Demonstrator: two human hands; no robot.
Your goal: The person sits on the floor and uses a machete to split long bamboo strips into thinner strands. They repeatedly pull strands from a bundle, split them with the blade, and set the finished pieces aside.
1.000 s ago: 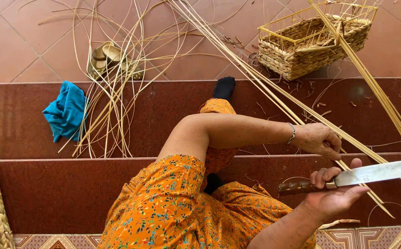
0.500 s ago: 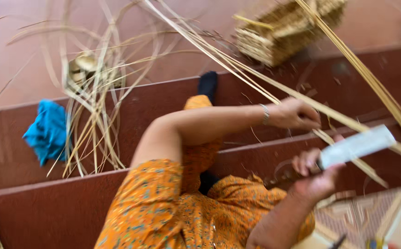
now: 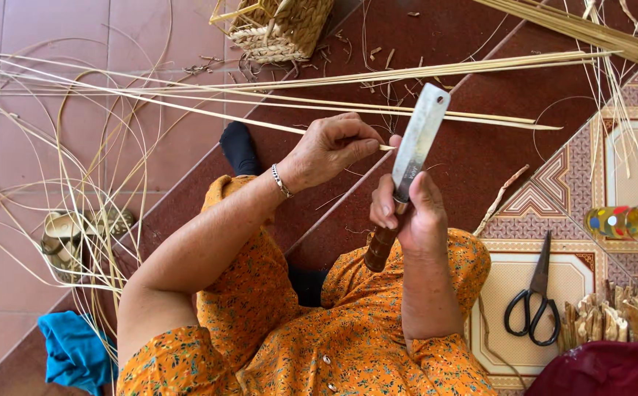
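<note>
- The right hand [image 3: 416, 213] is clamped around the dark wooden handle of a broad knife [image 3: 420, 139], whose flat steel blade points up and away from the body.
- The left hand [image 3: 330, 147] is pinched shut on a thin pale cane strip [image 3: 187, 108], with its near end just beside the blade.
- That strip runs off to the left across the red steps [image 3: 473, 161], among other long strips lying fanned out over the tiled floor [image 3: 55, 29].
- A woven basket [image 3: 282, 28] stands at the top edge, well apart from the hands; what it holds cannot be told.
- A small woven holder [image 3: 66, 238] sits on the left amid looping strips, with a blue cloth [image 3: 73, 352] near it.
- On the patterned mat [image 3: 524, 279] to the right lie black scissors [image 3: 533, 312], beside a heap of short split pieces [image 3: 620, 312].
- A clear glass with coloured dots [image 3: 625, 222] lies on its side near the mat's edge; its contents cannot be made out.
</note>
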